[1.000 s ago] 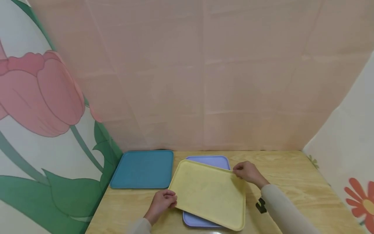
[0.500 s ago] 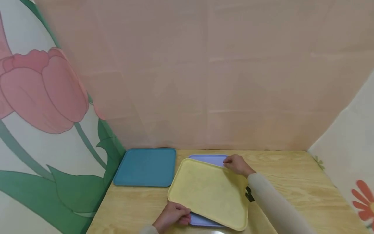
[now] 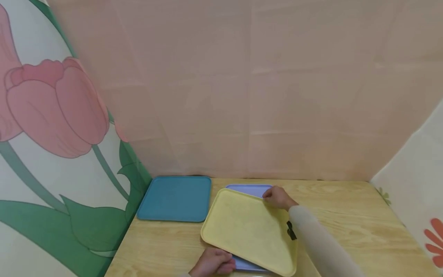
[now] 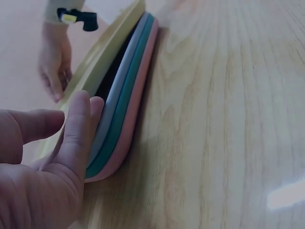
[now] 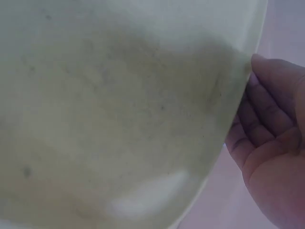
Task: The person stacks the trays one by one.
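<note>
A yellow tray (image 3: 247, 231) lies askew over a purple tray (image 3: 247, 188). My left hand (image 3: 212, 261) holds its near-left edge, thumb above and fingers in the gap beneath, as the left wrist view shows. My right hand (image 3: 278, 197) pinches the far edge; in the right wrist view its thumb meets the rim of the tray, with the fingers curled below. Seen from the left wrist, the yellow tray is tilted up off the stack, where teal (image 4: 116, 129) and pink (image 4: 136, 107) tray edges show under the purple one.
A blue tray (image 3: 174, 199) lies flat at the back left of the wooden table (image 3: 353, 231). Behind it rises a pinkish cloth backdrop (image 3: 249, 96). A flower-painted wall (image 3: 52, 115) borders the left side. A black device (image 4: 78, 19) sits on the right sleeve.
My left hand has slid rightward along the yellow tray's near edge. My right hand has shifted left along the far edge. The head view has turned slightly left.
</note>
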`<state>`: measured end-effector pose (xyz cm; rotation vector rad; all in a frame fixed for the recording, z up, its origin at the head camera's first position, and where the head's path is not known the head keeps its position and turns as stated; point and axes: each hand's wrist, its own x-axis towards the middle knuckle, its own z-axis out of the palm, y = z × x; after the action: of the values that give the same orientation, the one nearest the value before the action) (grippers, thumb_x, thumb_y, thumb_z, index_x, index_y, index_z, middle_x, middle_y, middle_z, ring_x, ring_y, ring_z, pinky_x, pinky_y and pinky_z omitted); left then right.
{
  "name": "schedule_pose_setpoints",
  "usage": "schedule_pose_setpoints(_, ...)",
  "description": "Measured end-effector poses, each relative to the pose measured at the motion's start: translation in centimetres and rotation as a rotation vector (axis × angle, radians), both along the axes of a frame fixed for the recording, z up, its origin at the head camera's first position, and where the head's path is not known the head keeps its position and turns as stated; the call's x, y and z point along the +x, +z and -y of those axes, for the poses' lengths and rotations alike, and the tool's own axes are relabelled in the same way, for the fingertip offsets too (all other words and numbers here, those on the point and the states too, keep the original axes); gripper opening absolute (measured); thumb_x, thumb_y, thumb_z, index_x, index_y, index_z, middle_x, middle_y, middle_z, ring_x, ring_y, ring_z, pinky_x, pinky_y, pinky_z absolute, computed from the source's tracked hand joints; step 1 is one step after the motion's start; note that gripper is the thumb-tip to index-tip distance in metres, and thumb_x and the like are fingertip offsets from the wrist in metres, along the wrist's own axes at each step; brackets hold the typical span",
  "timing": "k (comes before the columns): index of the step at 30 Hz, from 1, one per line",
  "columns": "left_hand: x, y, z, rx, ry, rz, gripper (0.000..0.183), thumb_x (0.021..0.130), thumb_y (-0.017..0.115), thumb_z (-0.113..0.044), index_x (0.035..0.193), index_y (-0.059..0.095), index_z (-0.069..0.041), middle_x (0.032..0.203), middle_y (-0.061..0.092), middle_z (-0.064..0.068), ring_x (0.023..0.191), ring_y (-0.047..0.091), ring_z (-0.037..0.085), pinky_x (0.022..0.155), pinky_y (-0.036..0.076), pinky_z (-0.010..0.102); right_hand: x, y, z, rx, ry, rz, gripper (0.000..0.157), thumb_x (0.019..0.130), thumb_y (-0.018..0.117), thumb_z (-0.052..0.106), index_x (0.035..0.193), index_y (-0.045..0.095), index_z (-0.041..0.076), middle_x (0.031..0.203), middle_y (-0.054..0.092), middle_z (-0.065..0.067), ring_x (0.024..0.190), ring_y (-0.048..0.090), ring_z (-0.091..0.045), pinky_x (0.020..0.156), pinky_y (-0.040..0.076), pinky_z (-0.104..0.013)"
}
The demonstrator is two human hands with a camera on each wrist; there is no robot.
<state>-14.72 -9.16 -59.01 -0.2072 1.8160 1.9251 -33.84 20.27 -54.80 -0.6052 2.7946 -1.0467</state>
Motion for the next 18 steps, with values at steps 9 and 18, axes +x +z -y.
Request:
schedule_pose_setpoints(9,-1.8,0.4,0.8,0.033,0.072,-0.037,0.014,0.095,0.062,0.001,0.094,0.068,0.013,0.084,0.073,0.016,0.073,0.072,0.015,0.069,0.061,0.027,0.7,-0.5,-1.5,0.016,0.009,-0.007,0.007,0.086,0.070,-0.004,0.089,0.076,-0.006,0.086,0.074,-0.014,0.083,0.069,-0.028,0.072,0.059,-0.037)
schedule_pose_setpoints(18,-5.0,2.3,2.1,-0.076,0.070,-0.138,0.014,0.095,0.060,0.004,0.096,0.067,0.017,0.082,0.072,0.017,0.070,0.072,0.015,0.067,0.061,0.028,2.2,-0.8,-3.7,-0.123,-0.030,0.180,0.007,0.087,0.068,-0.006,0.091,0.073,-0.009,0.082,0.071,-0.011,0.069,0.064,-0.019,0.060,0.057,-0.033)
